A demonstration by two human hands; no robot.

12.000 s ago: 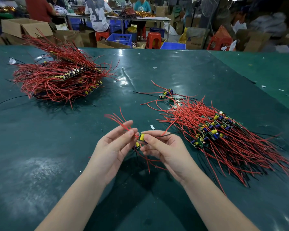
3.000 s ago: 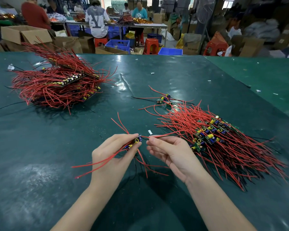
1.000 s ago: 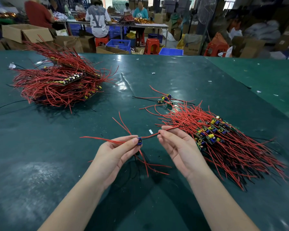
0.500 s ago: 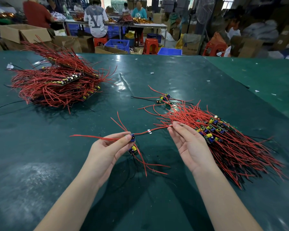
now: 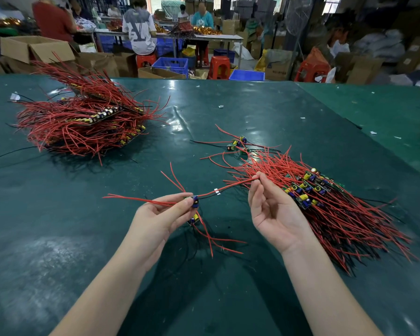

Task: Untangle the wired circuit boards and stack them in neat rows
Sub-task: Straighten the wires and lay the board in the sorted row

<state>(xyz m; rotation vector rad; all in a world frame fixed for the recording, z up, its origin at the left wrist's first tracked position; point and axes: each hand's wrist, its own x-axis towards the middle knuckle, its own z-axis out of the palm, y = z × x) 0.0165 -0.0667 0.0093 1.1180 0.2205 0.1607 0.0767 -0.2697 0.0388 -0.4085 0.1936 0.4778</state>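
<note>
My left hand (image 5: pixel 160 218) pinches a small circuit board (image 5: pixel 195 202) with blue and yellow parts; a second board (image 5: pixel 194 219) hangs just below it, red wires trailing down and left. One red wire (image 5: pixel 230 187) stretches from that board to my right hand (image 5: pixel 273 209), whose thumb and forefinger pinch its far end, palm up. Right of that hand lies a row of stacked boards (image 5: pixel 308 187) with red wires fanned out. A big tangled heap of boards and red wires (image 5: pixel 83 122) sits at the far left.
Two or three loose boards (image 5: pixel 237 143) with wires lie beyond the stack on the green table cover (image 5: pixel 58 238). Small white scraps dot the table. Behind the table's far edge are cardboard boxes, blue crates, red stools and seated people.
My right hand has slid outward along the red wire to its end, pulling it straight and taut. My left hand keeps hold of the boards and has shifted slightly left.
</note>
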